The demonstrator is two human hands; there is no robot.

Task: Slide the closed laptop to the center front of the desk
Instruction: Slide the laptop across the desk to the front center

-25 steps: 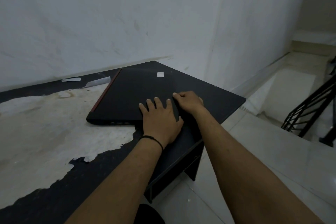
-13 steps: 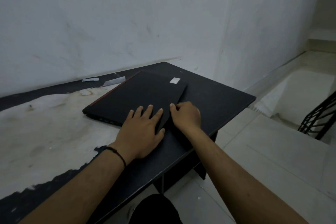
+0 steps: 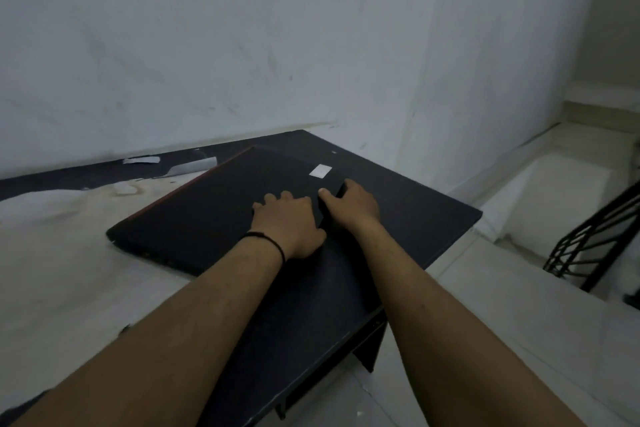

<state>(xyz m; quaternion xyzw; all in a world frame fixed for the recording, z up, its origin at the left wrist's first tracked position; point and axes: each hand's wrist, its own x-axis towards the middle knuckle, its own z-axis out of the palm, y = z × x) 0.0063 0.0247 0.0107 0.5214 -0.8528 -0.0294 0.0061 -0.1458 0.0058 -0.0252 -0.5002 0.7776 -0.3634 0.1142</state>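
Note:
A closed black laptop (image 3: 221, 208) with a red strip along its far left edge and a white sticker near its right corner lies flat on the desk (image 3: 415, 218), toward the desk's right end. My left hand (image 3: 291, 225), a black band on its wrist, presses palm down on the lid near the laptop's right side. My right hand (image 3: 351, 206) grips the laptop's right edge, thumb on top of the lid and fingers around the side. The laptop's near right corner is hidden under my hands.
The desk's black top is peeled to a pale layer (image 3: 59, 281) on the left. Torn white scraps (image 3: 188, 166) lie by the wall (image 3: 242, 45) behind the desk. Tiled floor (image 3: 502, 315) and a black metal railing (image 3: 595, 239) are on the right.
The laptop has turned and shifted a little left along the desk under both hands. My right hand moved farther up its right edge; the view has tilted as my head moved.

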